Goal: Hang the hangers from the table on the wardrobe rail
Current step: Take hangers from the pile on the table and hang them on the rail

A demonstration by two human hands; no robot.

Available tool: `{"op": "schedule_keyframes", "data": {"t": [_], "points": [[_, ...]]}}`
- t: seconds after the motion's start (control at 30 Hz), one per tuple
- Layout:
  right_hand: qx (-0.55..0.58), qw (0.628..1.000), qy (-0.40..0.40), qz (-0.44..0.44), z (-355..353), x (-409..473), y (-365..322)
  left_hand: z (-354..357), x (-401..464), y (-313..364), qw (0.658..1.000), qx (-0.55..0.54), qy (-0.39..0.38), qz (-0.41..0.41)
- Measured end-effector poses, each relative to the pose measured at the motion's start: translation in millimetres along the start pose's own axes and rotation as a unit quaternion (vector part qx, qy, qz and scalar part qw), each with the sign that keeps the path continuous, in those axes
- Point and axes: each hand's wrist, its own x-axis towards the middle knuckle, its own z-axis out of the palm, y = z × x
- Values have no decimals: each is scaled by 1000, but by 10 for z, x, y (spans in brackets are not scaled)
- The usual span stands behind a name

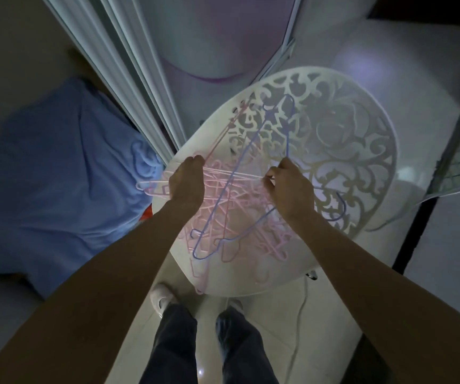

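Our left hand (186, 180) and right hand (290, 189) both had a clenched grip on hangers above the round white tabletop (362, 151), where the tangled pile of pink hangers (240, 212) and blue hangers (223, 200) lay.

Dark trousers (179, 342), seemingly pale slippers (162, 297)

Tangled pink hangers (240, 217), 2 blue hangers (231, 189) atop, heaped on white table (362, 162)
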Motion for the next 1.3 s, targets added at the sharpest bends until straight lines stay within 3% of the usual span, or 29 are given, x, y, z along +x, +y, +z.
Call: {"op": "schedule_keyframes", "data": {"t": [0.27,0.7,0.93,1.13,1.3], "points": [[-76,994,-70,-26,4,-66,-292,-115,-11,-347,990,-131,-46,19],[-88,994,-46,-53,282,-123,-544,-142,11,-894,955,-284,-55,-57],[-94,994,-33,-44,389,-130,-575,-92,38,-959,956,-283,-60,-55],[-120,991,-49,-15,426,-142,-691,-115,53,-1001,960,-257,-113,-9],[-124,991,-39,-5,425,-171,-667,-32,116,-1032,968,-238,-78,-20]]}}
